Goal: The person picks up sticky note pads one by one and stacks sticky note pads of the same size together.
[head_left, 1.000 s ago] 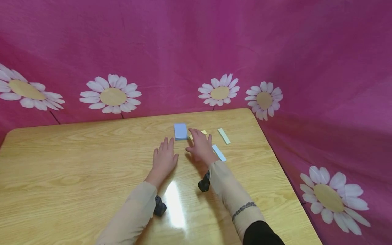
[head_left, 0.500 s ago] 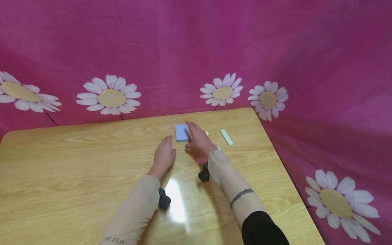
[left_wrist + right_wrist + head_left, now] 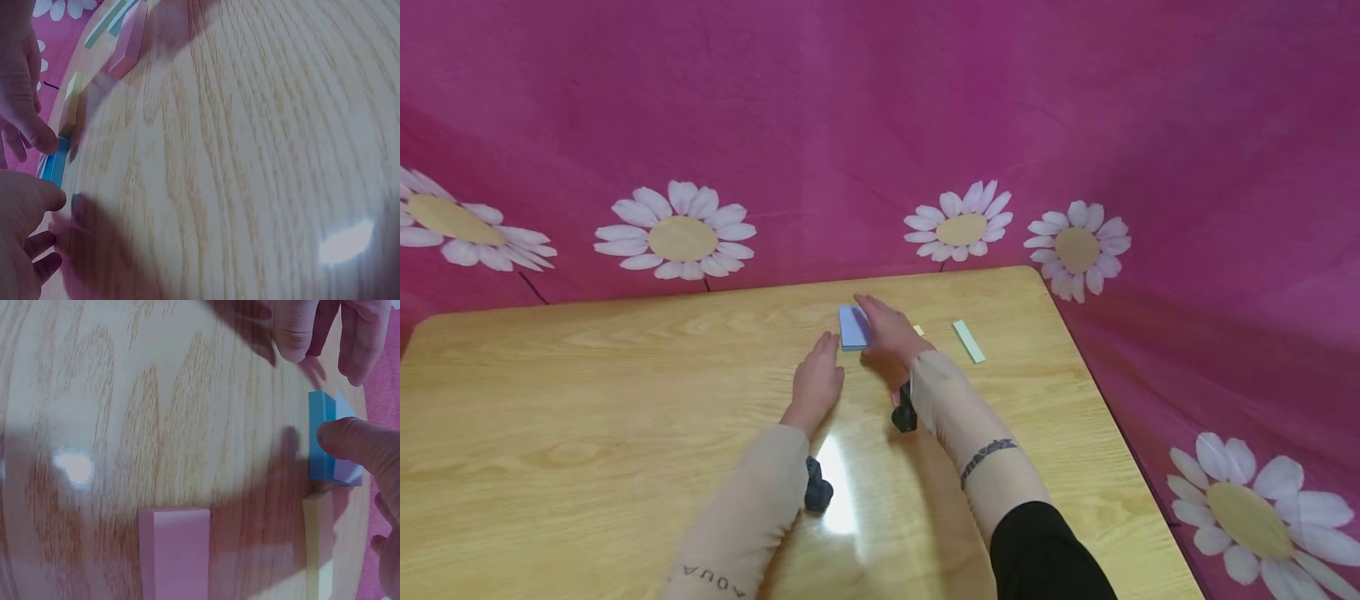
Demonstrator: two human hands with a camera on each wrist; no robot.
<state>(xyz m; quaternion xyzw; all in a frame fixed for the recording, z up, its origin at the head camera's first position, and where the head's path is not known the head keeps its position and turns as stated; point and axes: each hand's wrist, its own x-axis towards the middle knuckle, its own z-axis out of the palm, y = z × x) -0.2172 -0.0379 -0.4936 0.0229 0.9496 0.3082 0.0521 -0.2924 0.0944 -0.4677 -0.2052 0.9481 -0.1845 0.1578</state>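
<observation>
A blue rectangular block (image 3: 852, 327) with a paler top, like a pad of sticky notes, lies near the far side of the table. My right hand (image 3: 891, 333) is over its right part, index finger and thumb spread toward the far and near edges. In the right wrist view the thumb (image 3: 344, 437) overlaps the block's near face. My left hand (image 3: 818, 383) lies just left of the block's near corner, fingers fairly straight and holding nothing. A yellow block (image 3: 319, 544) sits right beside the blue one. Closer to me is a pink block (image 3: 178, 553), mostly hidden by my right wrist in the head view.
A pale green strip (image 3: 968, 342) lies further right on the wooden table (image 3: 625, 433). Beside the pink block, a light blue strip (image 3: 120, 22) shows in the left wrist view. A pink flowered cloth (image 3: 820, 150) hangs behind the table and along its right side.
The right hand has moved forward and left from the yellow block to over the blue block's right part. The left hand has turned slightly, its fingers drawing together. The head view has shifted a little.
</observation>
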